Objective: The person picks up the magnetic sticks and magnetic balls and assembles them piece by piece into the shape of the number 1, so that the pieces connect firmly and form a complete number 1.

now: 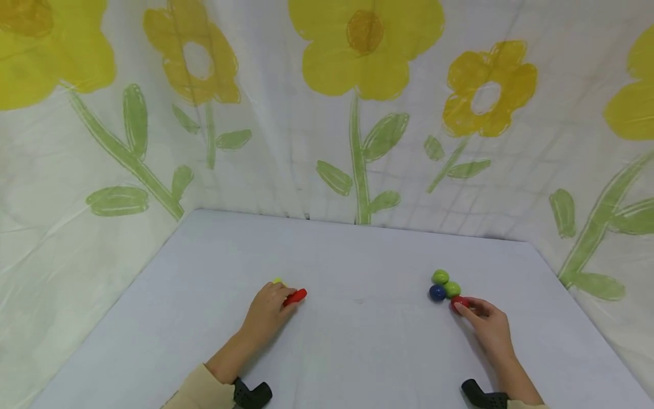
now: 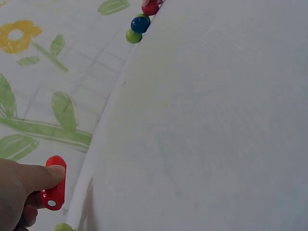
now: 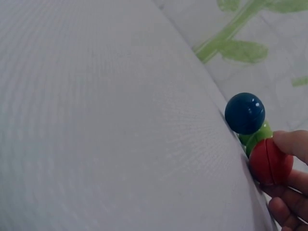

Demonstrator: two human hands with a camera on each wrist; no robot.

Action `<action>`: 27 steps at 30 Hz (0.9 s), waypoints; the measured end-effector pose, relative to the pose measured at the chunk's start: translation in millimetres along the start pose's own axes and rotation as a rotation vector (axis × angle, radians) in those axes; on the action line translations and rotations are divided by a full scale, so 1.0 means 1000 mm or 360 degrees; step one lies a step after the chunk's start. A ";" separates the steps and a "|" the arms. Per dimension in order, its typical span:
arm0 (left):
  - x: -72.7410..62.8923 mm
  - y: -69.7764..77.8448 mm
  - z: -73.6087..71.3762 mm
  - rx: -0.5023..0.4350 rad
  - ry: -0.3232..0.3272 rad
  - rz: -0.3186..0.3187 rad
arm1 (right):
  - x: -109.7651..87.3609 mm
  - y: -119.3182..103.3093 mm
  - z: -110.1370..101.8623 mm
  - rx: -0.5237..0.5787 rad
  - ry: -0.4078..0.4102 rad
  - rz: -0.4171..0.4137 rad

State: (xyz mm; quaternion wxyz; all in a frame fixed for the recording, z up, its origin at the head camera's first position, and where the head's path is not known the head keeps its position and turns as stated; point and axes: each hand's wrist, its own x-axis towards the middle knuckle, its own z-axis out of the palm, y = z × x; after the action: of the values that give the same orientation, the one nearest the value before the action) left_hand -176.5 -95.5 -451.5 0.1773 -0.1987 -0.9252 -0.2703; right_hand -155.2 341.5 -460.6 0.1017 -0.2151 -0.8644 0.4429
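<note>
My left hand [image 1: 265, 312] pinches a small red oblong piece [image 1: 295, 297] with rounded ends, low over the left half of the table. A white dot shows on one end of this piece in the left wrist view. Just behind these fingers a yellow-green thing [image 1: 277, 280] peeks out, mostly hidden. On the right, thumb and fingers of my right hand [image 1: 491, 326] hold a red ball [image 3: 271, 162] with a seam round it. Close beside it sit a dark blue ball [image 1: 437, 293] and two green balls, one nearer [image 1: 452, 289] and one farther [image 1: 440, 276].
The white tabletop [image 1: 357, 341] stretches between the hands to its far edge. Behind it hangs a pale curtain [image 1: 276, 142] printed with yellow flowers and green stems. Black straps with stubby ends [image 1: 252, 394] sit at both wrists.
</note>
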 end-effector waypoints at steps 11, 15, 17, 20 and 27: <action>0.009 0.025 0.002 -0.0399 -0.0178 -0.0315 | -0.001 0.000 0.002 0.0014 -0.0032 -0.0016; 0.012 0.031 0.003 -0.0558 -0.0296 -0.0427 | -0.001 -0.001 0.004 0.0014 -0.0021 -0.0033; 0.014 0.033 0.005 -0.0648 -0.0356 -0.0480 | -0.001 -0.001 0.004 0.0018 -0.0021 -0.0033; 0.017 0.035 0.010 -0.0812 -0.0451 -0.0543 | -0.002 -0.002 0.004 0.0014 -0.0016 -0.0024; 0.022 0.041 0.026 -0.1097 -0.0560 -0.0604 | -0.003 -0.003 0.001 0.0004 -0.0018 -0.0024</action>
State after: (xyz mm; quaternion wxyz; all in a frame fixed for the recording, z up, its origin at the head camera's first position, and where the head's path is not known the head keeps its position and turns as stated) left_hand -182.2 -43.1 -444.6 -0.1128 -0.1157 -0.8172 -0.5533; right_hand -154.0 337.9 -459.0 0.1003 -0.2060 -0.8661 0.4443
